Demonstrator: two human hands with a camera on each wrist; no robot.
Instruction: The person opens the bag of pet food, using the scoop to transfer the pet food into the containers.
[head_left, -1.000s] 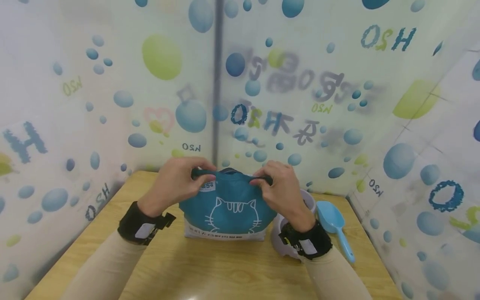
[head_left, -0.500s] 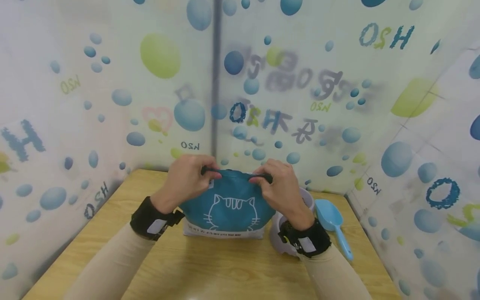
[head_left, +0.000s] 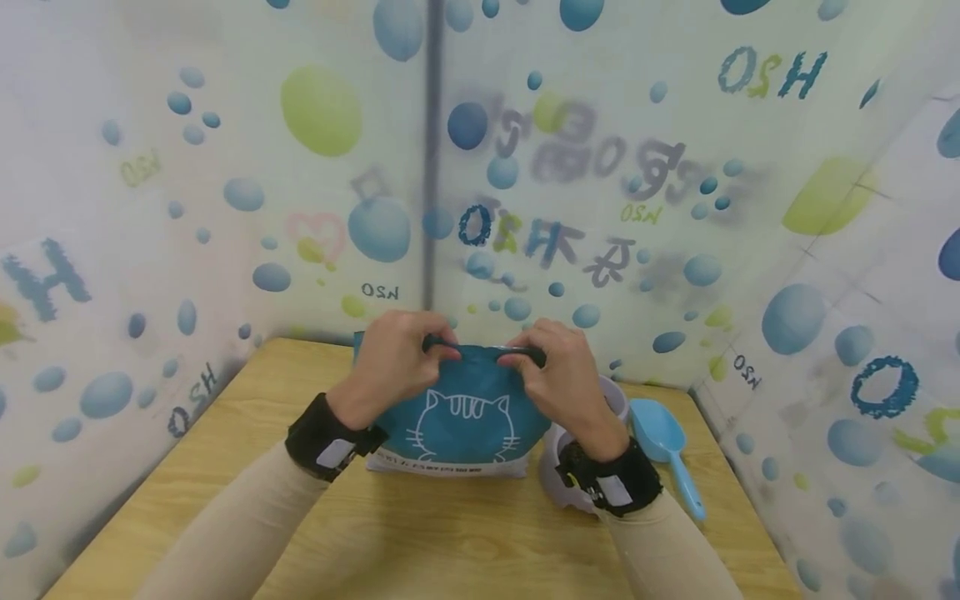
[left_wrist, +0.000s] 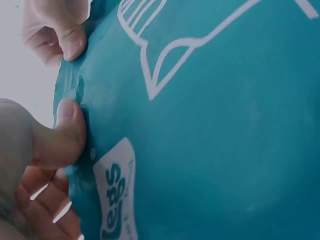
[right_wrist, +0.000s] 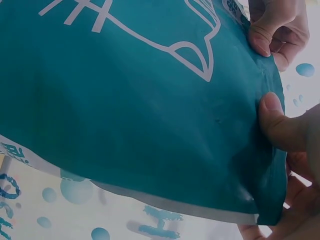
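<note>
A teal and white bag (head_left: 468,429) with a white cat outline stands upright on the table. My left hand (head_left: 397,358) pinches its top edge left of the middle, thumb in front. In the left wrist view, the left thumb (left_wrist: 65,135) presses the bag's edge above a white label (left_wrist: 116,192). Farther right along the same edge, my right hand (head_left: 558,371) pinches between thumb and fingers. The right wrist view shows the right thumb (right_wrist: 280,125) on the teal film, near the bag's corner. Between the hands the top edge lies together; the bag's inside is hidden.
A pale purple bowl (head_left: 553,479) stands right of the bag, partly hidden by the right wrist, with a matching rim behind it. Beside it lies a light blue scoop (head_left: 660,431). Bubble-printed walls (head_left: 322,192) enclose the wooden table (head_left: 450,542) at the back and sides.
My left hand has slid right along the bag's top edge, closer to the right hand. The gap seen at the top has flattened together. The right hand has stayed in place.
</note>
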